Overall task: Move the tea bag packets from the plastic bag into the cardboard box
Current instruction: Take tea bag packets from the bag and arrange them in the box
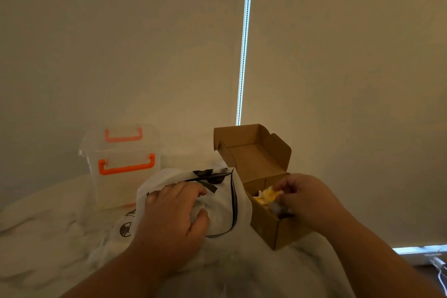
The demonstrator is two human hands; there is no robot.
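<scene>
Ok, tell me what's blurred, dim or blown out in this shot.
Head view: dim, warm light overall; the right hand is motion-blurred over the cardboard box, smearing the yellow packets; the left hand gripping the plastic bag is sharper; the daylight strip is blown out; the clear bin looks soft.

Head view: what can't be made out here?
Head view only:
Contents of plastic bag: opaque film and the left hand gripping it hide them.
Packet count in cardboard box: right hand covers most; only some yellow packets show.
Its fingers: motion-blurred; grip on a packet unclear.
</scene>
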